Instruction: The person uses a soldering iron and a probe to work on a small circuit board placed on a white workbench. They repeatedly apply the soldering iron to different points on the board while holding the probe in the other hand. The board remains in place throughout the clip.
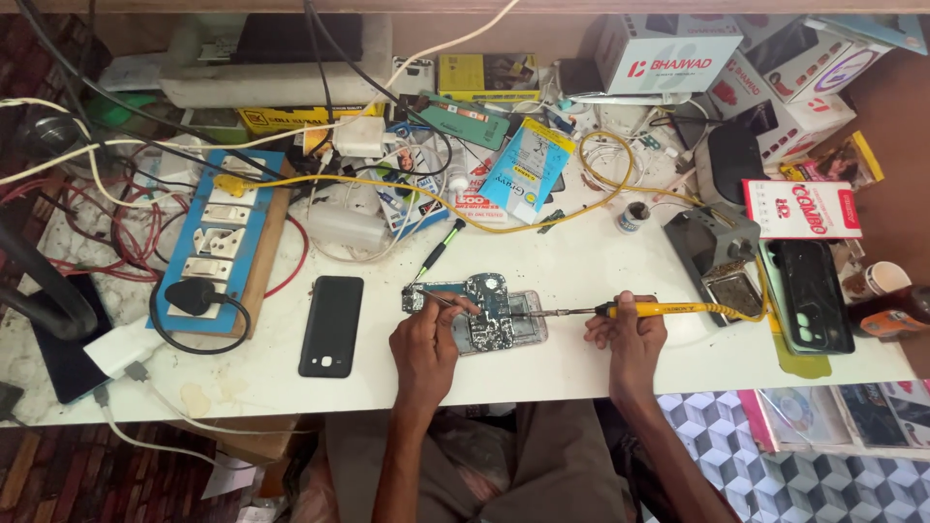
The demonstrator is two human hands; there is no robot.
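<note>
The left hand [424, 351] rests on the white surface [581, 358], and its fingers [455, 308] are pinching thin metal tweezers [433, 298], whose tips lie on the left part of an opened phone [484, 315]. This phone lies flat near the front edge of the surface, between the two hands, with its green circuit board and metal shields exposed. The right hand [630, 341] is just beside the right end of the phone; its fingers are closed around the yellow handle of a soldering iron [639, 310], which lies almost level, and the thin metal tip points left and reaches the right edge of the phone. I cannot tell if the tip really touches the board. A yellow cable runs from the handle towards the grey soldering stand [722, 254] on the right. A black phone [331, 325] lies face down to the left of the left hand, well apart from it. Further left there is a blue board with white switches and sockets [225, 237], with a black plug in it. A screwdriver with a green and black handle [441, 248] lies behind the opened phone. On the right side, a dark phone back cover [806, 295] lies beside the stand.
</note>
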